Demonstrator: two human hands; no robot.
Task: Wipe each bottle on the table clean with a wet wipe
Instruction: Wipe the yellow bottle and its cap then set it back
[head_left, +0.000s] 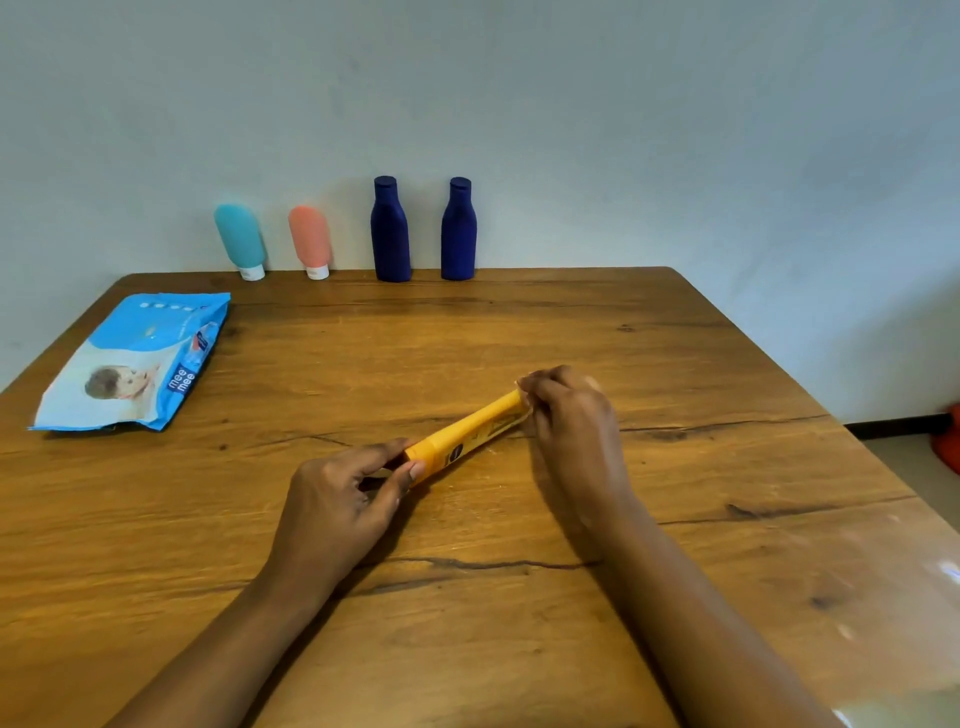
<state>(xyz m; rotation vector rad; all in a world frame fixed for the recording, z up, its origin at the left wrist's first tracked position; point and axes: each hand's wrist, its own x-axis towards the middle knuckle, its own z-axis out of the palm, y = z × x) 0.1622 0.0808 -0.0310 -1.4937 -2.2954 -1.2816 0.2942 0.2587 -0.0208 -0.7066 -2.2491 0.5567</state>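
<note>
Two bare arms are stretched out over a wooden table (675, 364). The near end of a yellow tube (467, 428), the end with the cap, is pinched by the left hand (348, 499) between the thumb and the fingers. The tube is held low over the middle of the table on a slant, with its far end pointed away and to the right. That far end is gripped by the right hand (576, 426), and the fingers are curled round it. A small pale bit of a wipe (523, 402) can be seen between those fingers and the tube, but most of it is hidden. Whether the tube is touching the table cannot be told. Farther off, on the left side of the table, a blue pack of wipes (135, 364) is laid flat. At the far edge, four more bottles are lined up close to the wall (519, 104). A teal bottle (240, 239) and a pink bottle (310, 239) are stood on their white caps. To the right of them, a left dark blue bottle (390, 231) and a right dark blue bottle (458, 231) are stood upright, side by side but not touching.
</note>
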